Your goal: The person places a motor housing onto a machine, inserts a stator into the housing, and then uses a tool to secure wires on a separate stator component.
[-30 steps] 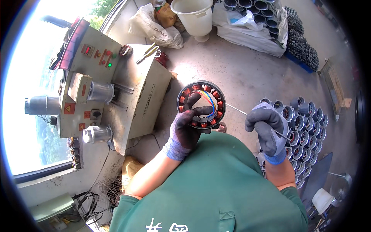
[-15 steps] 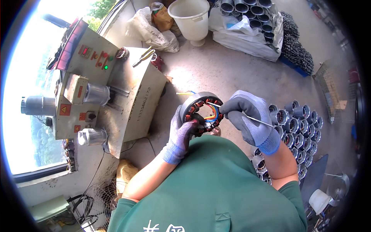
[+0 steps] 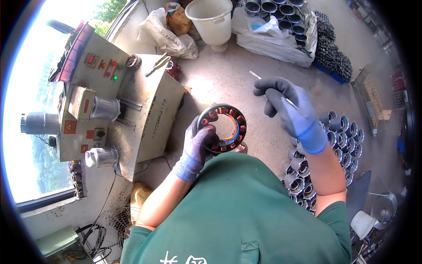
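Note:
A ring-shaped motor stator (image 3: 240, 119) with copper coils around its inside is held in front of my chest. My left hand (image 3: 198, 143), in a grey-and-lilac work glove, is closed around the stator's left side, thumb over the coils. Blue, yellow and red wires (image 3: 237, 134) curve along the inner edge. To the right and apart from the stator, my gloved right hand (image 3: 288, 103) is raised, closed on a thin white rod (image 3: 255, 75). One end of the rod sticks out beyond the fingers; its middle is hidden by the glove.
A control machine (image 3: 94, 88) with metal cylinders and a bench (image 3: 149, 119) holding pliers (image 3: 159, 64) stand left. Several metal motor housings (image 3: 301, 167) sit on the floor at right. Ahead are a white tub (image 3: 210, 22), sacks (image 3: 169, 37) and bagged tubes (image 3: 281, 48).
My right hand with the rod has moved away from the stator, up and to the right. The stator has shifted slightly left and turned, so its open face shows more fully.

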`<state>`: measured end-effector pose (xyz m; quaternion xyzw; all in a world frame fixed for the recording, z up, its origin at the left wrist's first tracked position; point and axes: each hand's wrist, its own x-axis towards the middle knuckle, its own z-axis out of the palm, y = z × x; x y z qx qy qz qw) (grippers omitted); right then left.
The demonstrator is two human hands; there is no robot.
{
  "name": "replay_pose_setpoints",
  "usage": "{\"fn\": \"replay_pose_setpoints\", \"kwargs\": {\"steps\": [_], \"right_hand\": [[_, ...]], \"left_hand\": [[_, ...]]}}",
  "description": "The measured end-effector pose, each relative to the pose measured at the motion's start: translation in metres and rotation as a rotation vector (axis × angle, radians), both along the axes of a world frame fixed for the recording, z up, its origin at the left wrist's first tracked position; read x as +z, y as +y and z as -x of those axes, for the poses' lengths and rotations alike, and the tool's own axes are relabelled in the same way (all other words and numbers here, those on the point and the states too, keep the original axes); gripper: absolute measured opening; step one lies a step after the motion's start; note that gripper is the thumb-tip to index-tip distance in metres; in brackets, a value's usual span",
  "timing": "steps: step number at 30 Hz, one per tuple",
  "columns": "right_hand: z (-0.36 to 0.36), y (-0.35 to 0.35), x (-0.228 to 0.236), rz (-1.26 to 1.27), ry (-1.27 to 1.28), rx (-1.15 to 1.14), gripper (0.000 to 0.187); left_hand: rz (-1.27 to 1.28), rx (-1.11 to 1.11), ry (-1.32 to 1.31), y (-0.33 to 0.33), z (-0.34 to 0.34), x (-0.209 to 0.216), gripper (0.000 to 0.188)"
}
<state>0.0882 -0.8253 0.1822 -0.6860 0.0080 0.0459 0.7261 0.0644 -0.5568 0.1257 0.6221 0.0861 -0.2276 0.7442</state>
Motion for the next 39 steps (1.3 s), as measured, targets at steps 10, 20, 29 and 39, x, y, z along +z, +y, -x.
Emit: {"fn": "replay_pose_setpoints", "kwargs": {"steps": [10,20,29,39], "right_hand": [[0.011,0.004,-0.069,-0.178,0.379,0.206,0.052],[0.05,0.026,-0.088,-0.357,0.289,0.028,0.043],[0.028,0.022,-0.078,0.029,0.176,0.028,0.028],[0.026,0.015,-0.091,0.518,-0.143,-0.023,0.011]], "left_hand": [[0.13,-0.063,0.04,-0.015,-0.011,0.01,0.085],[0.06,0.177,-0.006,-0.032,-0.002,0.013,0.076],[-0.079,0.141,-0.144,-0.032,0.001,0.0,0.075],[-0.231,0.197,-0.271,-0.034,0.0,0.0,0.071]]}}
